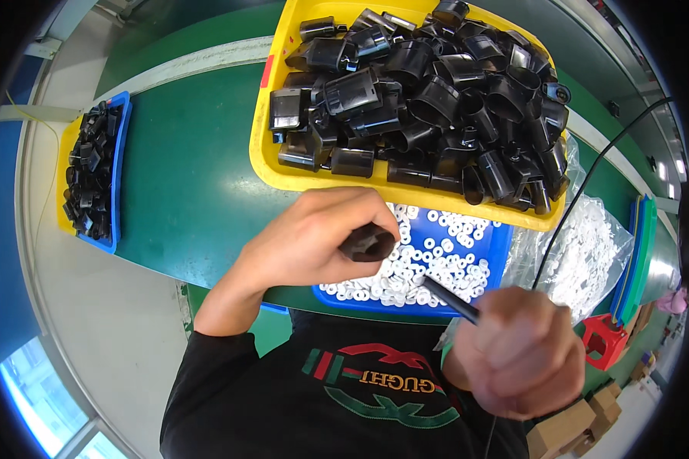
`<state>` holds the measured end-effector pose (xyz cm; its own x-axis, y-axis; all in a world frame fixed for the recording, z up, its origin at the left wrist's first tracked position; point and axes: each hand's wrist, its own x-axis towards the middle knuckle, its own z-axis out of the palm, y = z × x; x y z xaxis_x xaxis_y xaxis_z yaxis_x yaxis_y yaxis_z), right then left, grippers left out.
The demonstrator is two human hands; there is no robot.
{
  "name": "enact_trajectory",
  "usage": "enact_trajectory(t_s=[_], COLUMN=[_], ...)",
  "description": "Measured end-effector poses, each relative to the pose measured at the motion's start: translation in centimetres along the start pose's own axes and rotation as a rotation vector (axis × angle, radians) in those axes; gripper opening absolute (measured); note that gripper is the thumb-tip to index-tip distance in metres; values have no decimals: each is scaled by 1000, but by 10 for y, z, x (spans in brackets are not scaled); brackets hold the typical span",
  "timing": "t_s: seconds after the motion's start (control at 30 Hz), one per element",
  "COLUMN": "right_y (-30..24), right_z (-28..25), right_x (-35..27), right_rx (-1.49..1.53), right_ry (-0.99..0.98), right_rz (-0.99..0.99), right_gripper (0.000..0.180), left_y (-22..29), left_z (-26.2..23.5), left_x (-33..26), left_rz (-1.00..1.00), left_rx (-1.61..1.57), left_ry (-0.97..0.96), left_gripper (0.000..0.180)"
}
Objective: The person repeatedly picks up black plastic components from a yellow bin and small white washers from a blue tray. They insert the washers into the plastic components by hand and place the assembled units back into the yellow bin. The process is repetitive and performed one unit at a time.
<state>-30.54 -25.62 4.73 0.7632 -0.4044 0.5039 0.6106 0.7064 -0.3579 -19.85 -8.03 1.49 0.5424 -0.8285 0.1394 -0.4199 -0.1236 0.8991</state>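
Observation:
My left hand (314,241) is closed around a small black plastic housing (367,243), held just above the near edge of a blue tray (499,245) full of small white ring washers (436,264). My right hand (520,352) grips a thin black rod-like tool (448,297) with a cable running off it; the tool's tip points up-left toward the washers and the housing. Behind the blue tray sits a yellow tray (262,138) heaped with several black plastic housings (429,99).
A green conveyor belt (184,176) runs under the trays. At the far left a blue and yellow tray (119,176) holds small black parts. A clear plastic bag of white washers (589,245) lies at right, with a red stool (605,340) and cardboard boxes (566,428) below.

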Motion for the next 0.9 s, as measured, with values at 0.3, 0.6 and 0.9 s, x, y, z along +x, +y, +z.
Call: enact_trajectory(t_s=[0.3, 0.6, 0.9], right_y=[-26, -4, 0], right_z=[-55, -78, -79], right_x=[-31, -37, -46], right_rx=[3190, 4100, 4103], right_ry=[1531, 1430, 1507], right_rz=[200, -407, -333], right_gripper=[11, 17, 19], left_y=[14, 22, -8], left_z=[-15, -25, -125], left_x=[1, 6, 63], left_rz=[56, 57, -120], left_rx=[104, 207, 829], left_ry=[182, 249, 683], left_gripper=[25, 27, 24])
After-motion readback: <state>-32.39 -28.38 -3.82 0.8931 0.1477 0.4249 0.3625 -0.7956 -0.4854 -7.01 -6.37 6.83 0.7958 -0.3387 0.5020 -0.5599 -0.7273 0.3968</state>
